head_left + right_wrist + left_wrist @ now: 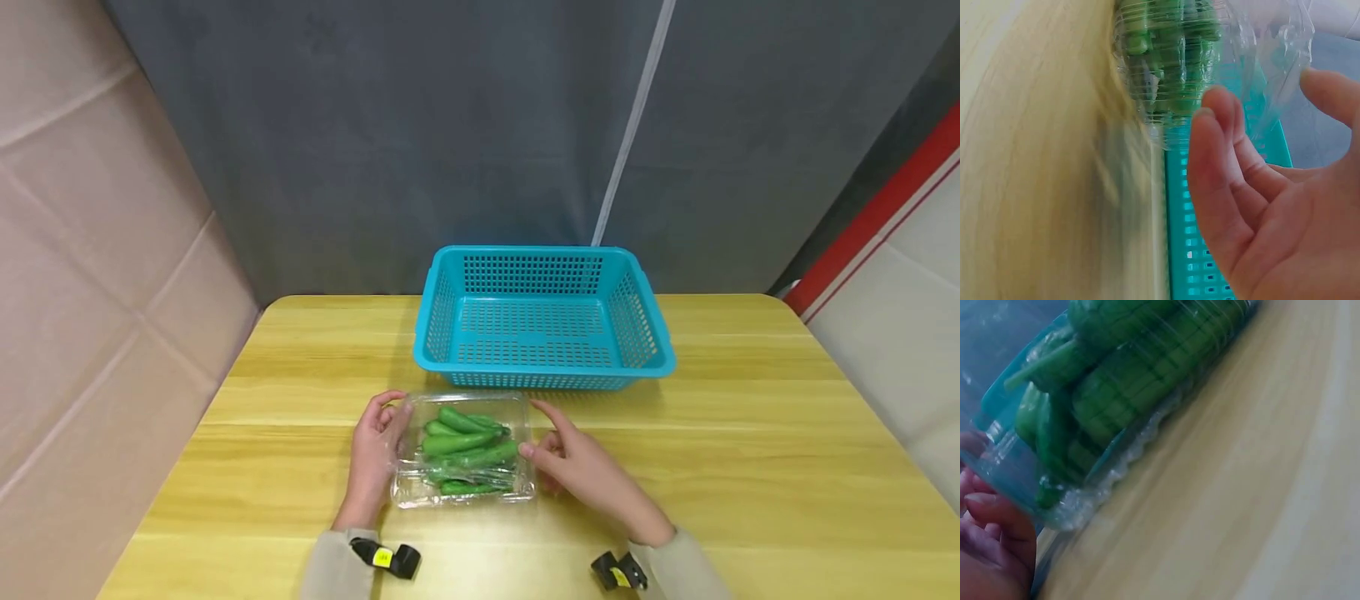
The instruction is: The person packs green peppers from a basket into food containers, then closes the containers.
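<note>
A clear plastic clamshell box [467,498] with several long green peppers [457,442] inside lies at the front of the table. The lid stands partly raised from the base in the right wrist view. My left hand [372,450] grips the box's left side, its thumb along the lid edge and its fingers curled behind. On the other side is my right hand [581,462]. Its thumb [1329,94] touches the lid's rim, while its loosely bent fingers [1216,169] lie beside the base without wrapping it.
Just behind the box stands a blue-green plastic basket [543,375] with a perforated floor and walls; no contents show. It rests on a wooden table [750,467]. A grey curtain [375,150] hangs at the back, and pale padded panels [105,275] stand left.
</note>
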A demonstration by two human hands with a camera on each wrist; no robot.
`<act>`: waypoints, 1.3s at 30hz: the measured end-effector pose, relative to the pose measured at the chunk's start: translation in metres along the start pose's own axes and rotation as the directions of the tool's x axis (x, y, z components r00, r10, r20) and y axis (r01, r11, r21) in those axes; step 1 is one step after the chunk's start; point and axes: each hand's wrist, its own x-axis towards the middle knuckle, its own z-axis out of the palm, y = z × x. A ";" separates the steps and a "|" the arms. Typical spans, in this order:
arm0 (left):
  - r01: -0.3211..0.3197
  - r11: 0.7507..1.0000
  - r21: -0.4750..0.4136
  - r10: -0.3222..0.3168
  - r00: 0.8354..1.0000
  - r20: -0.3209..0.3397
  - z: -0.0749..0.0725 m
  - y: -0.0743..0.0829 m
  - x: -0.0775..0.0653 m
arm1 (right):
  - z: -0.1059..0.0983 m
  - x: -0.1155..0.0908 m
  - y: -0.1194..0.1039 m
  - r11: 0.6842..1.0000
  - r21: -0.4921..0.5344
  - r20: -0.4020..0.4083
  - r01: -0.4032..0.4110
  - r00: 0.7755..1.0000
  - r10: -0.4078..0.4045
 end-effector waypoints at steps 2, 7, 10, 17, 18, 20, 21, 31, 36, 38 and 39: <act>-0.014 1.000 -0.013 0.014 1.000 0.020 -0.001 -0.001 0.000 | 0.001 0.000 0.001 1.000 0.016 -0.009 0.004 1.000 -0.004; -0.023 0.991 -0.131 0.039 0.992 0.123 -0.004 0.000 -0.002 | 0.001 0.000 0.004 0.997 0.078 -0.043 0.003 0.999 0.000; -0.007 0.982 -0.189 0.037 0.987 0.158 -0.006 0.001 -0.002 | 0.000 0.001 0.006 0.993 0.117 -0.050 0.004 0.999 0.002; 0.024 0.999 0.029 -0.028 0.987 0.155 -0.004 0.004 -0.003 | -0.003 0.001 0.001 0.976 0.218 -0.057 -0.020 0.998 0.033; 0.031 0.996 0.087 -0.044 0.988 0.150 -0.003 0.004 -0.003 | -0.004 -0.001 -0.002 0.973 0.228 -0.063 -0.023 0.997 0.039; 0.063 0.984 0.166 -0.087 0.986 0.142 -0.003 0.005 -0.003 | -0.005 -0.004 -0.009 0.968 0.248 -0.077 -0.034 0.996 0.055; 0.080 0.979 0.187 -0.107 0.984 0.140 -0.003 0.005 -0.004 | -0.006 -0.006 -0.013 0.966 0.255 -0.083 -0.037 0.995 0.060; 0.212 0.945 0.250 -0.307 0.837 0.452 -0.028 0.011 -0.023 | -0.006 -0.012 -0.018 0.950 0.308 -0.096 -0.052 0.992 0.085; 0.187 0.972 0.142 -0.232 0.682 0.693 -0.043 0.010 -0.026 | -0.007 -0.010 -0.011 0.952 0.301 -0.121 -0.050 0.989 0.091; 0.189 0.976 0.112 -0.209 0.640 0.739 -0.047 0.009 -0.026 | -0.007 -0.009 -0.006 0.954 0.297 -0.124 -0.049 0.988 0.089; 0.190 0.977 0.096 -0.196 0.624 0.756 -0.048 0.007 -0.026 | -0.007 -0.007 -0.001 0.953 0.299 -0.120 -0.045 0.989 0.084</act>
